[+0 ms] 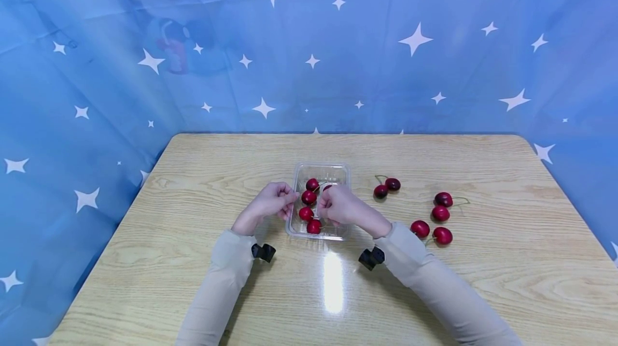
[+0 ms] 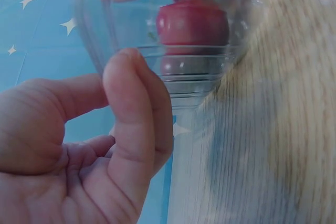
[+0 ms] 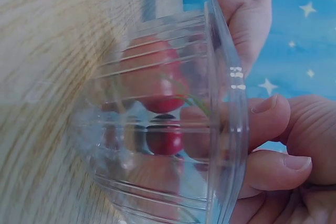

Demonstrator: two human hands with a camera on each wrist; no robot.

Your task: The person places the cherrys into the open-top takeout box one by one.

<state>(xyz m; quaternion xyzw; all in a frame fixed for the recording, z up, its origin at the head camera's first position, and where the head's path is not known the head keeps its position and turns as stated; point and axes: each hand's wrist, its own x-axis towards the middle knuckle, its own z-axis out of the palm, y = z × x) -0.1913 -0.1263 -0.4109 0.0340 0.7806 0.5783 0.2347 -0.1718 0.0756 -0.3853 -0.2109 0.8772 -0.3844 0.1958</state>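
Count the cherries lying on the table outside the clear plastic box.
6: two cherries just right of the clear plastic box, two cherries farther right, and two cherries nearest the right sleeve. The sleeve may hide others.

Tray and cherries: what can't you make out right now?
Head: one cherry, mostly hidden by the right hand.
Head: whether it holds anything, its own back in the way.
Left wrist: cherries in the tray, blurred through its wall.
Right wrist: tray, cut by the bottom edge.
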